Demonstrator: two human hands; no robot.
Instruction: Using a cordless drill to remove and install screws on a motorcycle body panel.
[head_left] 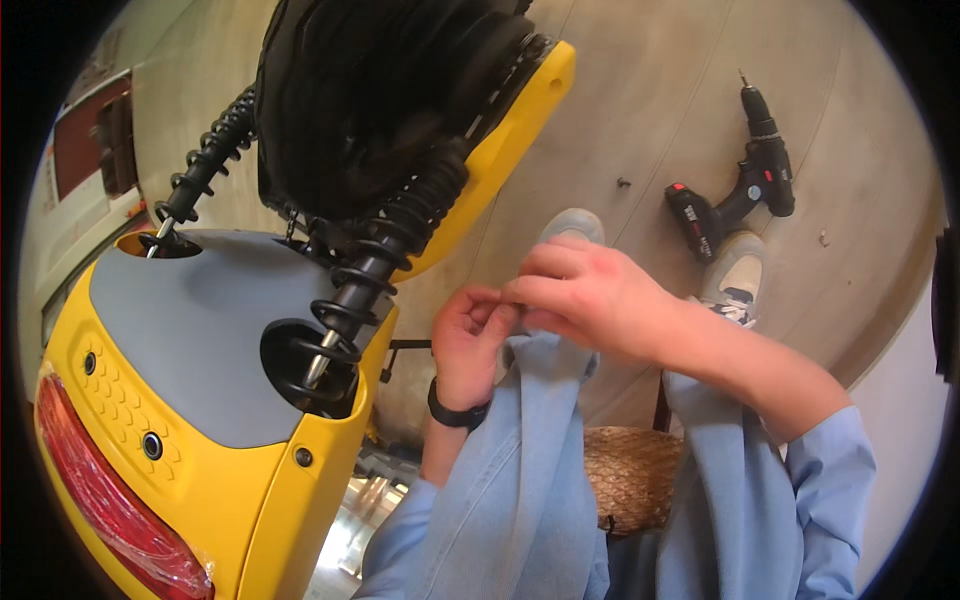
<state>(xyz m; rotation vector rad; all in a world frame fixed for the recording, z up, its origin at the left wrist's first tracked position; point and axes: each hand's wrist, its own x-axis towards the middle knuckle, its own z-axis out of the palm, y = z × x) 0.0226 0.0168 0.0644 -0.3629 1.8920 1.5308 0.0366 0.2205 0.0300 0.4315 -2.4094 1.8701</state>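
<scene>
In front of my knees my two hands meet, fingertips together. My left hand, with a black band on the wrist, is closed in a pinch. My right hand reaches across from the right, its fingers also pinched against the left fingertips. Whatever lies between them is too small or hidden to make out. Left of my hands stands the yellow body of what looks like a scooter, with a grey panel on top. Two black coil-spring shock absorbers rise from round openings beside a large dark part.
A black cordless drill with a bit fitted lies on the floor, near my right shoe. A small dark screw-like piece lies left of it. A red tail light under clear film faces the lower left. Between my legs shows a woven seat.
</scene>
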